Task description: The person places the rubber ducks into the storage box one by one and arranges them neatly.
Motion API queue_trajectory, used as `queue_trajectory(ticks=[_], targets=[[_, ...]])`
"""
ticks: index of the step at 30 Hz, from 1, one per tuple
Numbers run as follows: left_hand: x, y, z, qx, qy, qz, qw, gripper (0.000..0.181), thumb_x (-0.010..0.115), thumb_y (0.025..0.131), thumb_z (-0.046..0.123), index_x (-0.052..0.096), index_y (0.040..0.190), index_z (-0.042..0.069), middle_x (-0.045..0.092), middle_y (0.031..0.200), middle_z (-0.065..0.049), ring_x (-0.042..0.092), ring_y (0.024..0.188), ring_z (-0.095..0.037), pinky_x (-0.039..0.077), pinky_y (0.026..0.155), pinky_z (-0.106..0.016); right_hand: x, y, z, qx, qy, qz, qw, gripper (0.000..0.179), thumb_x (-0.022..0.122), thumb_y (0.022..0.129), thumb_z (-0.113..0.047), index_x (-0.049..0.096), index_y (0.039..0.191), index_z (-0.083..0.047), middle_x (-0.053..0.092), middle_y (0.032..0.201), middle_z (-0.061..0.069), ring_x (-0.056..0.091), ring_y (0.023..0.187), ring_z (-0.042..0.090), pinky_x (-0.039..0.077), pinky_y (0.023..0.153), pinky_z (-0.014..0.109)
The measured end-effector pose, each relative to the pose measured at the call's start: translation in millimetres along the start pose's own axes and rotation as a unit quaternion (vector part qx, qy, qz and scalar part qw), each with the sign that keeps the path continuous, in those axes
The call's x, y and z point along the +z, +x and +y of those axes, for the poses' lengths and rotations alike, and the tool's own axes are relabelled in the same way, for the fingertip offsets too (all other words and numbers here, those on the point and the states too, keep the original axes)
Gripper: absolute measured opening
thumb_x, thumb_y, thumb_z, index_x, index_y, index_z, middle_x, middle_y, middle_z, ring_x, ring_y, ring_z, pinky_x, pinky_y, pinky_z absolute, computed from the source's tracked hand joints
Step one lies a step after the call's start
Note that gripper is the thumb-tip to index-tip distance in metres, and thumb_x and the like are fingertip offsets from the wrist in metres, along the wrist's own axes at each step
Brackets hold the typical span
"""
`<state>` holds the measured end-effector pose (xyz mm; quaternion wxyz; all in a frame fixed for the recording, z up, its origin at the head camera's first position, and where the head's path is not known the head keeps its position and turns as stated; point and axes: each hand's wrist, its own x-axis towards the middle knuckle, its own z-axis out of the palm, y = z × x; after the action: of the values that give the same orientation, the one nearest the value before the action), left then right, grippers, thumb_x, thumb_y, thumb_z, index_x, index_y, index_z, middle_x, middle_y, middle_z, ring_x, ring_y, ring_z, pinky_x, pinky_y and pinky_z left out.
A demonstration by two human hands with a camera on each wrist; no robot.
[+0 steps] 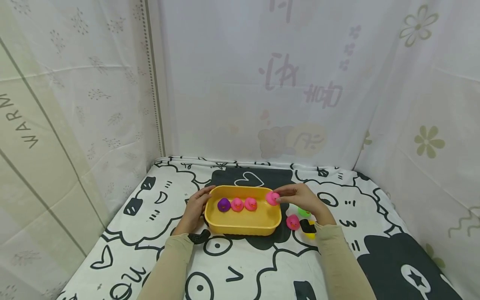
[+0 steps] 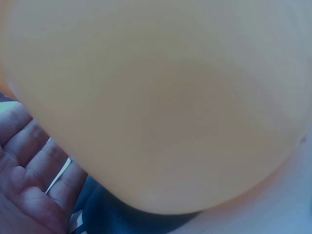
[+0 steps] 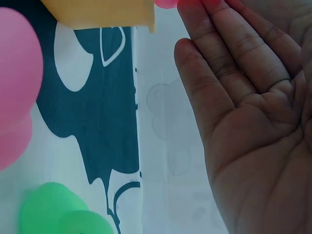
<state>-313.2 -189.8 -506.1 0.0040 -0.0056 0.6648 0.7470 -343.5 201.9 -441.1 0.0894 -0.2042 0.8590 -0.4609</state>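
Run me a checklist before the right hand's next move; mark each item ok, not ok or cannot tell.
1. Right hand has the pink duck in its fingertips: ok.
2. Left hand touches the left end of the yellow tray: ok.
3. Room inside the tray: ok, bare floor shows right of the row of one purple duck and two pink ducks.
4. Held duck clear of the rim: cannot tell; its height is unclear.
5. Everything in the tray: not ok; another pink duck and a green toy lie outside, to the right.
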Motion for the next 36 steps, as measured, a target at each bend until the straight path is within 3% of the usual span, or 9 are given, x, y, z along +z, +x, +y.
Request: queue_trajectory(ticks=[7,14,28,36], targets=[[0.5,0.1,1.0,-0.005,-0.003,0.0,1.0,0.039,0.055,0.101,0.022,0.06,0.14,0.017,0.054,0.145,-0.006,0.056,0.128,-0.026,0.051,0.099,-0.03,4.8,9.5,-6.4,-0.004,-0.036,-0.024,0.9991,0.037,0.082,0.082,-0.043,0.075,0.115,-0.027,0.072,0.114,-0.005,0.068,0.107,0.019,0.056,0.094,0.042],[-0.7,0.1,1.6,-0.005,0.005,0.002,1.0,0.039,0.054,0.101,0.021,0.06,0.139,0.017,0.054,0.145,-0.006,0.056,0.128,-0.025,0.052,0.098,-0.028,9.6,22.4,-17.1,-0.04,-0.069,-0.076,0.9939,0.032,0.079,0.087,-0.034,0.076,0.116,-0.02,0.073,0.111,-0.003,0.068,0.101,0.018,0.058,0.089,0.038],[1.3,1.2,4.0,-0.01,0.014,0.008,0.9998,0.038,0.053,0.101,0.022,0.061,0.139,0.018,0.055,0.144,-0.005,0.056,0.127,-0.023,0.051,0.097,-0.025,13.3,44.6,-35.9,-0.091,-0.24,-0.123,0.9586,0.024,0.079,0.088,-0.022,0.078,0.112,-0.021,0.072,0.105,-0.01,0.064,0.094,0.011,0.057,0.085,0.027],[1.4,1.4,3.6,-0.011,0.011,0.008,0.9999,0.038,0.054,0.101,0.022,0.061,0.138,0.017,0.056,0.143,-0.006,0.057,0.126,-0.024,0.052,0.096,-0.025,20.1,49.5,-37.7,-0.098,-0.278,-0.141,0.9451,0.026,0.081,0.086,-0.021,0.078,0.111,-0.017,0.072,0.103,-0.009,0.064,0.096,0.014,0.055,0.091,0.031]])
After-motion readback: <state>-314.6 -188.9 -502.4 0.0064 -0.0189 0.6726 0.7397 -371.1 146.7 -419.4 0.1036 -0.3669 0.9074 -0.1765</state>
